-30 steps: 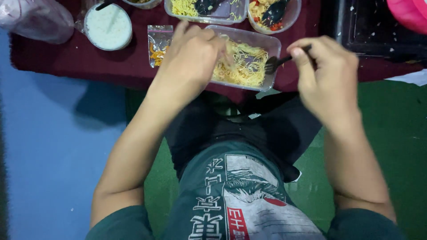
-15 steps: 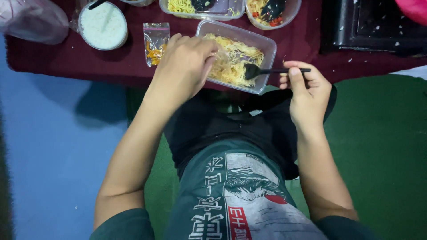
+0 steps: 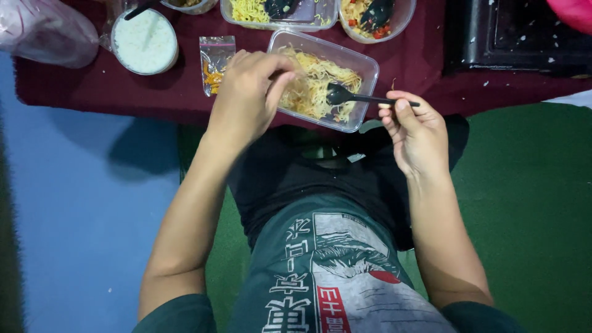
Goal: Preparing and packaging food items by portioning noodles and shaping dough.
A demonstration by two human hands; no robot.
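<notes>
Pinching black fork (image 3: 361, 97), right hand (image 3: 416, 132) fingers closed; left hand (image 3: 246, 95) curled, gripping noodle container (image 3: 364, 61) rim.

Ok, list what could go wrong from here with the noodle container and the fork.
The clear noodle container sits at the near edge of the maroon table; the left hand pressing its rim could tip it onto the lap. The black fork, held at the handle's end by the right hand, may flick noodles out.
</notes>
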